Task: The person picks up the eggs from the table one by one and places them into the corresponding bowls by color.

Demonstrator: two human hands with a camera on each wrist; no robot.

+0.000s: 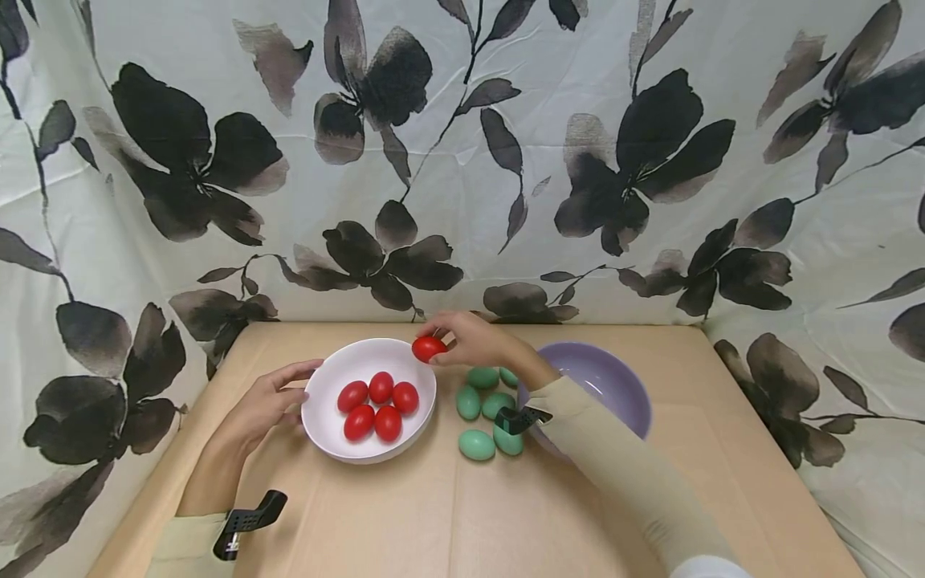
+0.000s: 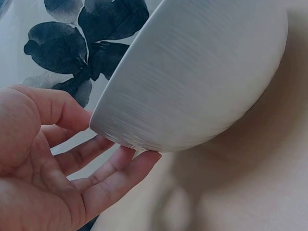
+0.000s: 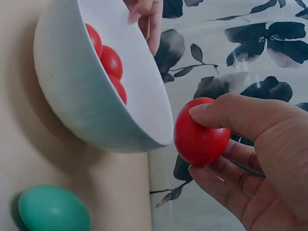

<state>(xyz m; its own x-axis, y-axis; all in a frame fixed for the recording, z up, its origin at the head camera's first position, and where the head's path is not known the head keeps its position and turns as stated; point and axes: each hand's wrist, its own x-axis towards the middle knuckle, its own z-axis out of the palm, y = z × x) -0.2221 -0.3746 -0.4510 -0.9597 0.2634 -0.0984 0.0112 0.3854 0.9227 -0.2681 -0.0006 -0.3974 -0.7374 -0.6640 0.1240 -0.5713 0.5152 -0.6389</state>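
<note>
My right hand (image 1: 473, 341) pinches a red egg (image 1: 429, 348) between thumb and fingers, just above the right rim of the white bowl (image 1: 370, 452). The right wrist view shows this red egg (image 3: 199, 137) close beside the bowl's rim. Several more red eggs (image 1: 381, 388) lie inside the bowl. On the bowl's left side, my left hand (image 1: 263, 404) holds its edge. In the left wrist view, the left thumb touches the rim of the bowl (image 2: 192, 82) while fingertips rest on its outer wall.
Several green eggs (image 1: 476, 444) lie loose on the wooden table (image 1: 376, 514), right of the white bowl. A purple bowl (image 1: 607, 373) stands farther right, partly behind my right forearm. Floral cloth (image 1: 462, 201) hangs behind the table and along its sides.
</note>
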